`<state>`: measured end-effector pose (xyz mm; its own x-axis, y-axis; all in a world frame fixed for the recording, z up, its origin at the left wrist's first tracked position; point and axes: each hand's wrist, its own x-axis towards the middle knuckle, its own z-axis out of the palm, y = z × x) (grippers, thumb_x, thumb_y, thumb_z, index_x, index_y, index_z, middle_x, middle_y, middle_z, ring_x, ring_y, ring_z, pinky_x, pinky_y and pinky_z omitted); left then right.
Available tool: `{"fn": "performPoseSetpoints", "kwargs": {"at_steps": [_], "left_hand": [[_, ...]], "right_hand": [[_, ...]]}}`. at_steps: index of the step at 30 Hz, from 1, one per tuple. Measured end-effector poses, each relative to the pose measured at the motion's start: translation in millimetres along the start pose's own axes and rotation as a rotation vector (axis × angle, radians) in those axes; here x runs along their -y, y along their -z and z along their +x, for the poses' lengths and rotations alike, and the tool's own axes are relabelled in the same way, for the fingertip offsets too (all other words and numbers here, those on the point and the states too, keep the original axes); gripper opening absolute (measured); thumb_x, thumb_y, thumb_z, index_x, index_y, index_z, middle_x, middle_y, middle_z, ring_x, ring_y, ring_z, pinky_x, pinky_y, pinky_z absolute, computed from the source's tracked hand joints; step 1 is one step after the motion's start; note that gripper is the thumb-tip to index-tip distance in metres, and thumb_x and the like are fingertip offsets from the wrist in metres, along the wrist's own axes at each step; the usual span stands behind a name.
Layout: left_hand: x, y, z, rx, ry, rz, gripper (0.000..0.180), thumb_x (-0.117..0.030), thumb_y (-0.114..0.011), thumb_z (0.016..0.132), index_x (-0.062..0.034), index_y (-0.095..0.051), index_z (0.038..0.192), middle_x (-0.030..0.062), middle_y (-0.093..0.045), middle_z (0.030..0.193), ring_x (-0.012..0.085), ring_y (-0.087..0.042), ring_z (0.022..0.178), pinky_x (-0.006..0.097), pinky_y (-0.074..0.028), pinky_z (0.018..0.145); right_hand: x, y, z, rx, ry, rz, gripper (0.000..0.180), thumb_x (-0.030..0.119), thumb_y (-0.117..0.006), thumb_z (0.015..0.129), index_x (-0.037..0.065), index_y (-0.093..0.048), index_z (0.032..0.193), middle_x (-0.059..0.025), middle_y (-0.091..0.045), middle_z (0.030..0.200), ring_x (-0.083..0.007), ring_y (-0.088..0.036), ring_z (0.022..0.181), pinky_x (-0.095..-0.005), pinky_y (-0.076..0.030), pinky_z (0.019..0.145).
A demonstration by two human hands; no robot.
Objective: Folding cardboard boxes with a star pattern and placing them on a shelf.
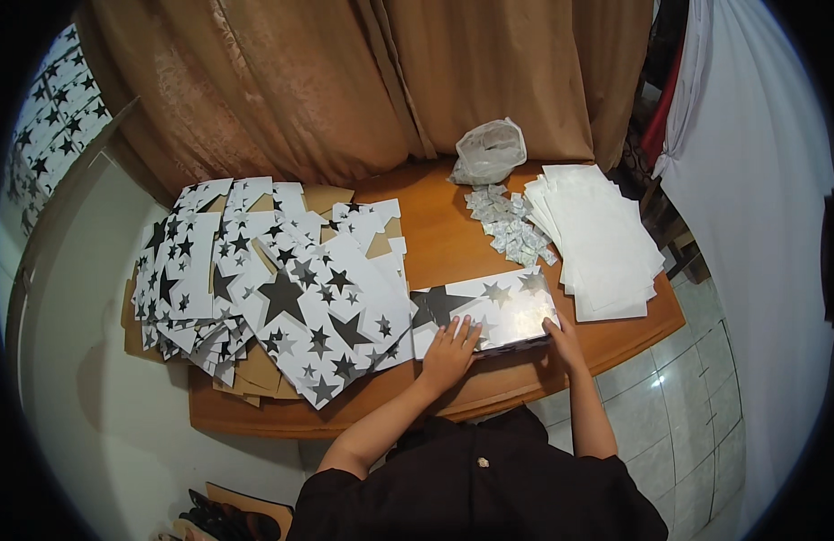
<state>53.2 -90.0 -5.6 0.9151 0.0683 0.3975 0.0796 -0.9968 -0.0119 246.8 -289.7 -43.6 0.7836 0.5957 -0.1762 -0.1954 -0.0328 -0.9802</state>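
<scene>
A closed white cardboard box (516, 311) with black and grey stars lies on the table near its front edge, in front of me. My left hand (448, 354) rests flat on its near left part, with the fingers stretched out. At the box's right end, my right hand (566, 344) grips the near corner, thumb by the top edge; its other fingers are mostly hidden. To the left, flat star-printed cardboard pieces (322, 316) lie in overlapping piles, the nearest one touching or almost touching the box. Brown undersides show in places.
Small pale sachets (516, 230) lie loose behind the box, below a crumpled clear plastic bag (493, 151). A stack of white sheets (606, 248) sits at the right side of the wooden table (426, 221). Brown curtains (299, 81) hang behind, a white cloth (751, 180) at right.
</scene>
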Motion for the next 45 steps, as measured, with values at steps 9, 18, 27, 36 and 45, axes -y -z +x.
{"fn": "performPoseSetpoints", "kwargs": {"at_steps": [9,18,27,36,45], "left_hand": [[58,132,11,-0.119,0.007,-0.155,0.061,-0.037,-0.065,0.079,-0.0084,-0.048,0.130,0.0147,-0.051,0.130,0.0340,-0.051,0.117,0.043,-0.043,0.091],[91,288,-10,-0.320,-0.029,0.175,0.066,-0.038,-0.073,0.069,-0.0092,-0.053,0.125,0.0124,-0.053,0.129,0.0320,-0.052,0.117,0.042,-0.046,0.088],[154,428,-75,-0.595,0.101,0.678,0.052,-0.037,-0.078,0.067,-0.0146,-0.062,0.111,0.0050,-0.061,0.118,0.0240,-0.054,0.115,0.049,-0.031,0.102],[225,578,-141,-1.140,0.250,0.901,0.041,-0.020,-0.064,0.077,-0.0103,-0.057,0.116,0.0098,-0.054,0.121,0.0297,-0.044,0.124,0.054,-0.020,0.107],[299,607,-212,-0.557,0.590,1.386,0.054,-0.027,-0.058,0.081,-0.0126,-0.046,0.132,0.0066,-0.044,0.134,0.0241,-0.036,0.130,0.067,-0.016,0.100]], "right_hand": [[140,-42,-59,0.104,0.584,-0.492,0.108,0.039,-0.086,0.053,0.006,-0.031,0.140,-0.0179,-0.038,0.137,-0.0342,-0.034,0.128,-0.0418,-0.028,0.107],[276,-139,-48,0.362,1.307,-0.498,0.098,0.019,-0.089,0.050,0.012,-0.036,0.133,-0.0276,-0.028,0.143,-0.0387,-0.035,0.130,-0.0441,-0.033,0.104],[333,-312,-46,0.572,1.462,-0.004,0.094,0.006,-0.084,0.060,0.007,-0.029,0.137,-0.0270,-0.019,0.147,-0.0329,-0.034,0.131,-0.0421,-0.034,0.104],[462,-574,-136,0.666,1.342,0.656,0.079,0.009,-0.076,0.074,0.006,-0.028,0.136,-0.0150,-0.046,0.126,-0.0207,-0.050,0.112,-0.0323,-0.044,0.092],[504,-723,-188,0.334,1.552,0.443,0.075,0.036,-0.073,0.074,0.004,-0.035,0.131,-0.0208,-0.055,0.110,-0.0333,-0.061,0.091,-0.0387,-0.048,0.080]]}}
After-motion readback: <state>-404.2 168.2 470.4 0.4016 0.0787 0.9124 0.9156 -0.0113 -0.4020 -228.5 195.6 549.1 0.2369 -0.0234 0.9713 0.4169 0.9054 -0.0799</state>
